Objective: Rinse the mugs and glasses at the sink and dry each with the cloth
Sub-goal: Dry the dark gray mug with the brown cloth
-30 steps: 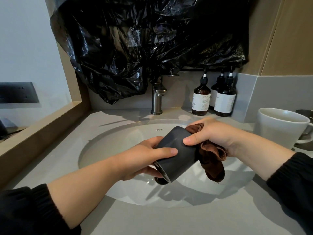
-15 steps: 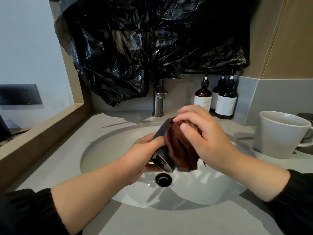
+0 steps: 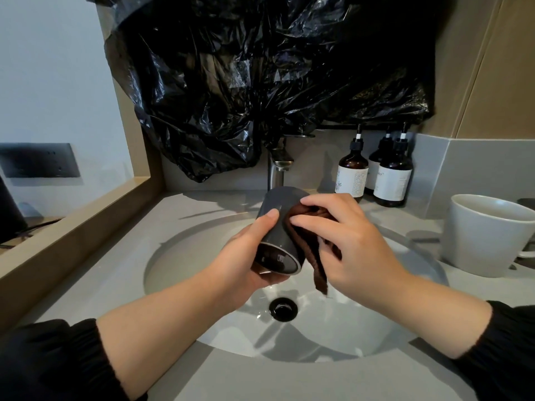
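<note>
Over sink (image 3: 179, 256), dark cup (image 3: 279, 227) tilted, upper end toward faucet (image 3: 276, 172); cloth (image 3: 304, 244) alongside.

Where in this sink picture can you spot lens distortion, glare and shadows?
Head view: the wide lens makes the wall panels lean outward; glare glints on the black bag and the wet basin; the forearms cast soft shadows into it.

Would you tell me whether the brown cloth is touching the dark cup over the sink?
Touching. The head view shows the right hand pressing the brown cloth flat against the dark cup's side, with no gap.
</note>
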`<act>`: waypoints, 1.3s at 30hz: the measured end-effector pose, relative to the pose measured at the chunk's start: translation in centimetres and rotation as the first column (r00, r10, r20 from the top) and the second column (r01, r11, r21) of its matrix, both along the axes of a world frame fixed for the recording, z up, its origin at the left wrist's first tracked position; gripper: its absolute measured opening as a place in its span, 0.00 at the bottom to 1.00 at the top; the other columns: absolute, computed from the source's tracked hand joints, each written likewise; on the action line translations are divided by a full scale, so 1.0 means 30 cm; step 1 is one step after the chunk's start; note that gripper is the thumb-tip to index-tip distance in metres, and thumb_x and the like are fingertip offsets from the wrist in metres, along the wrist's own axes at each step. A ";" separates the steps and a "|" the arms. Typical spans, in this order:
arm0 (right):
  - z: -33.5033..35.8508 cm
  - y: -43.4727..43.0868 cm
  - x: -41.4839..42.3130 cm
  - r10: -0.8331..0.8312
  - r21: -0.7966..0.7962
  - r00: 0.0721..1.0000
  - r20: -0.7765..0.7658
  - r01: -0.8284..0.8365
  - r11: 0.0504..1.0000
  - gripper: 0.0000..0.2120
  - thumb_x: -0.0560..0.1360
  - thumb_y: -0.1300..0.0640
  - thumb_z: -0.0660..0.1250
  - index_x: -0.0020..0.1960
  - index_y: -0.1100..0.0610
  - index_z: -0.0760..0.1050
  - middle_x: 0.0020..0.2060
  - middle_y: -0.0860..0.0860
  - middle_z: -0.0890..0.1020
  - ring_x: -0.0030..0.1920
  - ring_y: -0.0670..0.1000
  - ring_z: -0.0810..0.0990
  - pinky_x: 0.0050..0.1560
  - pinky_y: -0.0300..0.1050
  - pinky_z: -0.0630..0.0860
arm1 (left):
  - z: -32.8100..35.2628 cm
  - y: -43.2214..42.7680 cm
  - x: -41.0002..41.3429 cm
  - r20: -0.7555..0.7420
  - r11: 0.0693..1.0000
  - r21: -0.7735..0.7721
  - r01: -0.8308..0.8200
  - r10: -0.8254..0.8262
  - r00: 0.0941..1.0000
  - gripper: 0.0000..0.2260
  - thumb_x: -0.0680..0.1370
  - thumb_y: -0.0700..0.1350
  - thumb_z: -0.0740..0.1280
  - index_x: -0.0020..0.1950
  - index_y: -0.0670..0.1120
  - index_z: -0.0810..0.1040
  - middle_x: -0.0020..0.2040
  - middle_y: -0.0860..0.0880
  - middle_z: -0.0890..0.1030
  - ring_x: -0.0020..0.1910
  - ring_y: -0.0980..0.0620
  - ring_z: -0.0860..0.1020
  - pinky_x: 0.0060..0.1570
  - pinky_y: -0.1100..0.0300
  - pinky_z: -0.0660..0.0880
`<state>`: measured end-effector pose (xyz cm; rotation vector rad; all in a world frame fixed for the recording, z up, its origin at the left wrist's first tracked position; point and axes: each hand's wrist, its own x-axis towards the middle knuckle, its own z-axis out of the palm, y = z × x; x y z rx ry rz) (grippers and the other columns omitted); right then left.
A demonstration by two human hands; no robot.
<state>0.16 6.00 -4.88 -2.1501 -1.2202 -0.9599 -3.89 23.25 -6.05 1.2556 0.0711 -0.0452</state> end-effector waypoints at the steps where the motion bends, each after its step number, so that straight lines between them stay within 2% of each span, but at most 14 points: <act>1: 0.001 0.002 -0.010 0.007 0.006 1.000 -0.011 -0.007 1.000 0.17 0.72 0.64 0.59 0.57 0.58 0.80 0.58 0.54 0.76 0.57 0.54 0.71 0.60 0.37 0.66 | -0.002 -0.002 0.000 0.007 1.000 0.011 0.010 -0.010 1.000 0.25 0.68 0.59 0.68 0.61 0.50 0.78 0.55 0.43 0.83 0.56 0.44 0.81 0.56 0.47 0.77; 5: -0.009 0.015 -0.032 0.039 0.009 0.999 -0.023 -0.039 0.999 0.17 0.73 0.49 0.66 0.56 0.57 0.80 0.57 0.52 0.76 0.56 0.51 0.71 0.58 0.38 0.67 | -0.009 -0.001 0.001 0.008 0.999 0.042 0.026 -0.026 1.000 0.28 0.66 0.61 0.68 0.62 0.50 0.78 0.56 0.42 0.83 0.57 0.43 0.81 0.61 0.41 0.74; 8: -0.007 0.017 0.008 0.042 0.138 0.995 -0.093 -0.029 0.990 0.12 0.73 0.53 0.67 0.54 0.56 0.82 0.53 0.51 0.76 0.54 0.52 0.73 0.58 0.37 0.68 | -0.009 -0.007 0.004 -0.032 1.000 0.018 -0.012 0.012 0.999 0.28 0.66 0.58 0.70 0.63 0.48 0.77 0.56 0.42 0.83 0.56 0.43 0.81 0.57 0.44 0.76; 11: 0.003 0.015 0.030 0.006 0.233 0.988 -0.156 0.031 0.972 0.11 0.72 0.60 0.67 0.54 0.57 0.82 0.50 0.49 0.75 0.52 0.52 0.74 0.57 0.33 0.68 | -0.008 -0.012 0.003 -0.056 0.999 0.019 -0.044 0.045 0.997 0.22 0.71 0.56 0.70 0.61 0.47 0.77 0.54 0.42 0.83 0.54 0.43 0.82 0.54 0.46 0.78; 15: -0.006 0.023 -0.019 0.043 0.044 0.998 0.050 -0.045 0.998 0.11 0.71 0.66 0.67 0.51 0.60 0.82 0.49 0.55 0.77 0.49 0.56 0.74 0.49 0.46 0.72 | -0.011 -0.010 0.005 -0.035 0.999 0.042 0.003 -0.001 0.999 0.28 0.67 0.62 0.67 0.62 0.49 0.78 0.56 0.42 0.83 0.56 0.44 0.81 0.56 0.46 0.77; 19: 0.000 0.025 -0.050 0.135 -0.132 0.977 0.166 -0.114 0.985 0.10 0.70 0.68 0.67 0.50 0.62 0.82 0.48 0.58 0.78 0.47 0.59 0.74 0.41 0.51 0.74 | -0.005 -0.007 0.010 -0.068 1.000 0.024 -0.005 0.007 0.998 0.27 0.75 0.66 0.56 0.57 0.48 0.81 0.52 0.44 0.84 0.53 0.47 0.82 0.58 0.46 0.76; 21: 0.005 0.028 -0.045 0.106 -0.129 0.977 0.184 -0.083 0.988 0.10 0.69 0.68 0.67 0.50 0.62 0.82 0.48 0.58 0.78 0.47 0.59 0.74 0.41 0.51 0.74 | -0.004 -0.011 0.011 -0.068 0.999 0.021 -0.024 0.026 0.997 0.25 0.76 0.65 0.58 0.57 0.48 0.81 0.52 0.43 0.84 0.52 0.46 0.82 0.57 0.46 0.77; 24: 0.027 0.042 -0.032 -0.072 0.035 0.987 0.143 0.067 0.997 0.11 0.70 0.65 0.65 0.50 0.62 0.82 0.48 0.56 0.78 0.47 0.56 0.74 0.43 0.51 0.74 | -0.002 -0.024 0.009 -0.050 0.997 0.043 -0.065 0.067 0.997 0.22 0.75 0.62 0.62 0.61 0.49 0.78 0.53 0.42 0.84 0.54 0.42 0.82 0.56 0.44 0.78; 26: 0.032 0.048 -0.036 -0.100 0.040 0.986 0.133 0.096 0.995 0.10 0.71 0.65 0.64 0.50 0.62 0.81 0.48 0.56 0.78 0.47 0.56 0.74 0.42 0.52 0.74 | -0.001 -0.028 0.007 -0.040 0.995 0.060 -0.086 0.088 0.995 0.21 0.77 0.61 0.62 0.61 0.49 0.77 0.52 0.42 0.84 0.53 0.42 0.82 0.56 0.42 0.77; 30: 0.000 0.049 -0.073 0.139 -0.226 0.967 0.211 -0.090 0.970 0.10 0.70 0.67 0.64 0.48 0.62 0.81 0.48 0.58 0.79 0.45 0.59 0.73 0.41 0.51 0.73 | 0.001 -0.018 0.007 -0.047 0.993 0.081 -0.088 0.092 0.995 0.21 0.77 0.61 0.60 0.59 0.48 0.80 0.54 0.41 0.83 0.54 0.43 0.81 0.57 0.45 0.77; 31: -0.001 0.047 -0.070 0.164 -0.238 0.963 0.213 -0.112 0.965 0.10 0.70 0.67 0.64 0.48 0.63 0.81 0.48 0.58 0.79 0.45 0.59 0.74 0.42 0.50 0.73 | 0.001 -0.016 0.007 -0.057 0.993 0.080 -0.081 0.086 0.995 0.21 0.77 0.61 0.60 0.58 0.48 0.81 0.54 0.41 0.83 0.54 0.43 0.81 0.57 0.45 0.77; 33: 0.010 0.042 -0.035 0.097 -0.105 0.980 0.175 -0.080 0.991 0.11 0.70 0.68 0.64 0.49 0.63 0.82 0.48 0.58 0.79 0.47 0.59 0.74 0.48 0.48 0.72 | 0.006 -0.017 0.005 -0.067 0.996 0.052 -0.079 0.082 0.994 0.20 0.77 0.61 0.62 0.56 0.48 0.81 0.52 0.40 0.83 0.51 0.43 0.81 0.56 0.44 0.77; 36: 0.041 0.022 0.017 -0.107 0.159 0.992 0.067 0.095 0.983 0.11 0.71 0.68 0.65 0.51 0.62 0.81 0.48 0.56 0.79 0.49 0.58 0.75 0.54 0.41 0.70 | 0.010 -0.025 0.000 -0.065 0.996 0.047 -0.074 0.077 0.995 0.16 0.76 0.58 0.64 0.54 0.47 0.79 0.49 0.40 0.84 0.49 0.41 0.82 0.54 0.42 0.78; 39: 0.032 0.025 -0.014 -0.188 0.077 0.972 0.144 0.178 0.981 0.12 0.71 0.66 0.62 0.51 0.63 0.80 0.49 0.56 0.79 0.49 0.58 0.74 0.50 0.49 0.73 | 0.003 -0.035 -0.003 -0.029 0.994 0.090 -0.060 0.063 0.998 0.13 0.77 0.56 0.64 0.55 0.50 0.78 0.52 0.41 0.83 0.52 0.40 0.81 0.55 0.40 0.77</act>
